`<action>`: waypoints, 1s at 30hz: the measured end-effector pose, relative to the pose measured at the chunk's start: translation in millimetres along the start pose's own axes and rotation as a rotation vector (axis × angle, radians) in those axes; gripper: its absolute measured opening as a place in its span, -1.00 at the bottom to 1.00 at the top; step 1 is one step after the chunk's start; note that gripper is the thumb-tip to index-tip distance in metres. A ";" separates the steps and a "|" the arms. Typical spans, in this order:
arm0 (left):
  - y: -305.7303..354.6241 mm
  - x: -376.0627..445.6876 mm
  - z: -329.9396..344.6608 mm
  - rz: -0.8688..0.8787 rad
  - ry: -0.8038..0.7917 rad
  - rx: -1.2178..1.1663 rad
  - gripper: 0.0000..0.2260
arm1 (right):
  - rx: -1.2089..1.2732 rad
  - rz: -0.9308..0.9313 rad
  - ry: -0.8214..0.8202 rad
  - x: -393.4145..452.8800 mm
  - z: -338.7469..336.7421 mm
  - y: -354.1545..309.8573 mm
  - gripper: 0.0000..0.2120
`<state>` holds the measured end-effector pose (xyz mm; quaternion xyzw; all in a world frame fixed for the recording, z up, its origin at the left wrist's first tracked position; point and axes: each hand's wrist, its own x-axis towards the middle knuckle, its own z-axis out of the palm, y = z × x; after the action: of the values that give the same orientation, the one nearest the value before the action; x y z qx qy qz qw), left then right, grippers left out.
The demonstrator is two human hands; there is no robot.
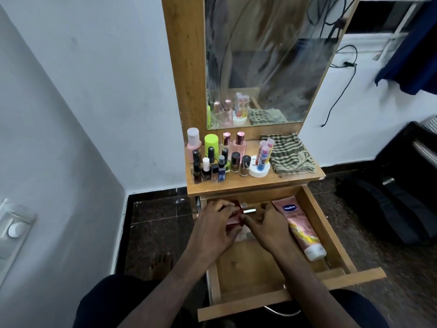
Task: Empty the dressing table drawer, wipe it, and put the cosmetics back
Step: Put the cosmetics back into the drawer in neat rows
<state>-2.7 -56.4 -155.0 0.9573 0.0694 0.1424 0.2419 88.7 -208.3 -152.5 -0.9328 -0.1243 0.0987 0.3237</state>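
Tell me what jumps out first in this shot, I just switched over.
Both hands meet at the back of the open drawer: the left hand grips a red box, the right hand reaches in beside it. A pink Vaseline tube lies along the drawer's right wall. On the shelf above stands a crowd of nail polish bottles, with a striped cloth to their right.
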 end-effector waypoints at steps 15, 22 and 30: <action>-47.5 102.8 -146.8 -0.200 0.494 -0.228 -0.64 | -0.506 -0.775 0.066 72.9 -104.6 -187.9 -0.79; -50.5 108.5 -139.7 -0.216 0.497 -0.187 -0.73 | -0.766 -0.844 -0.228 119.4 -102.4 -218.5 -0.77; -48.0 110.9 -136.9 -0.220 0.660 -0.425 -0.76 | -0.597 -0.924 -0.247 136.3 -89.5 -224.4 -0.76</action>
<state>57.6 68.6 -36.3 0.7755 0.2146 0.4266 0.4129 204.1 -49.4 43.4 -0.8140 -0.5794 0.0158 0.0385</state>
